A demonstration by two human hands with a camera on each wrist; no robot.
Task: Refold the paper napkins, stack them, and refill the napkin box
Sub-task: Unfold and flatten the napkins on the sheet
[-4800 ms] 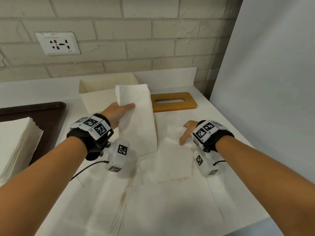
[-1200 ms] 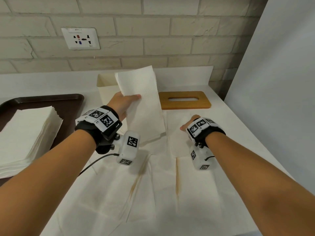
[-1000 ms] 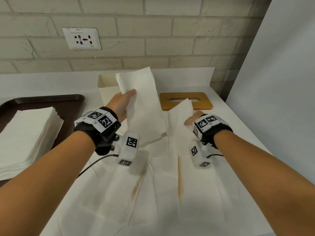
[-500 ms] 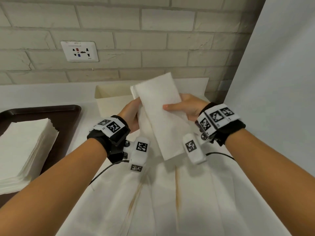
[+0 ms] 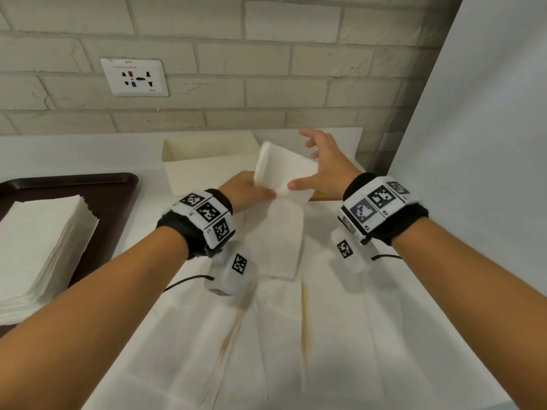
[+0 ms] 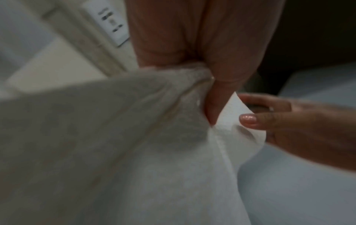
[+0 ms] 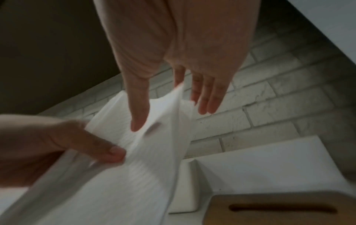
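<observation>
A white paper napkin (image 5: 276, 232) hangs above the table, its top half (image 5: 284, 170) bent over at a crease. My left hand (image 5: 251, 192) pinches it at the crease from the left, thumb on the near side, as the left wrist view (image 6: 212, 106) shows. My right hand (image 5: 319, 164) is beside it on the right with fingers straight and spread. Its thumb (image 7: 138, 109) presses the napkin (image 7: 144, 167). The open cream napkin box (image 5: 207, 164) stands just behind my hands. Its inside is not visible.
A dark tray (image 5: 118, 196) at the left carries a tall stack of folded napkins (image 5: 38, 250). Unfolded white sheets with brown streaks (image 5: 296, 335) cover the table in front. The wooden slotted lid (image 7: 279, 210) lies under my right hand. A brick wall stands behind, with a grey panel at right.
My right hand lifted a napkin off the table and brought it to the one in my left hand. Since then the top half has bent over and my right fingers have spread open.
</observation>
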